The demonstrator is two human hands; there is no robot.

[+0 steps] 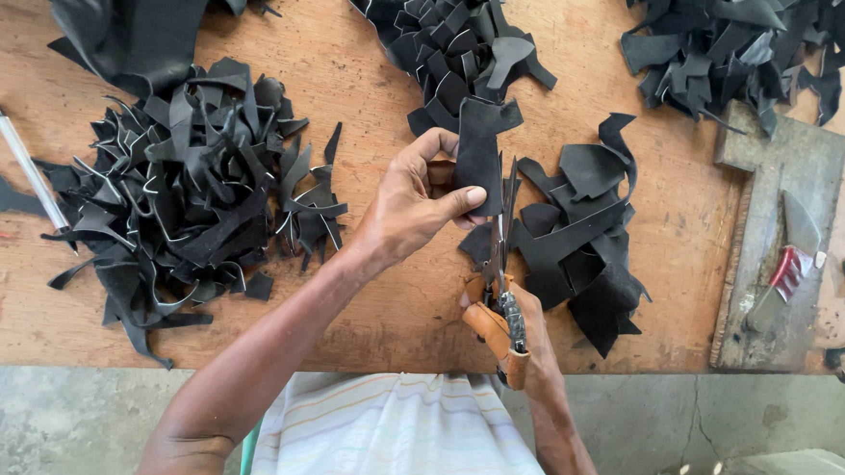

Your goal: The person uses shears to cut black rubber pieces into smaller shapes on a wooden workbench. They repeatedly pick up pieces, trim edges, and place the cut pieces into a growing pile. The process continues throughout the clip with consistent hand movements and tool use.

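Note:
My left hand (413, 200) pinches a flat black leather piece (478, 144) upright between thumb and fingers, just above the wooden table (354, 80). My right hand (533, 342) grips a pair of scissors (500, 270) by their orange-wrapped handles; the blades point up and touch the right edge of the leather piece. The right hand is mostly hidden under the handles.
A heap of thin black offcut strips (188, 196) lies left. Piles of cut black pieces lie at top centre (447, 41), top right (731, 46) and right of the scissors (576, 241). A pen (26, 164) lies far left. A grey slab (778, 251) holds a red-handled knife (787, 271).

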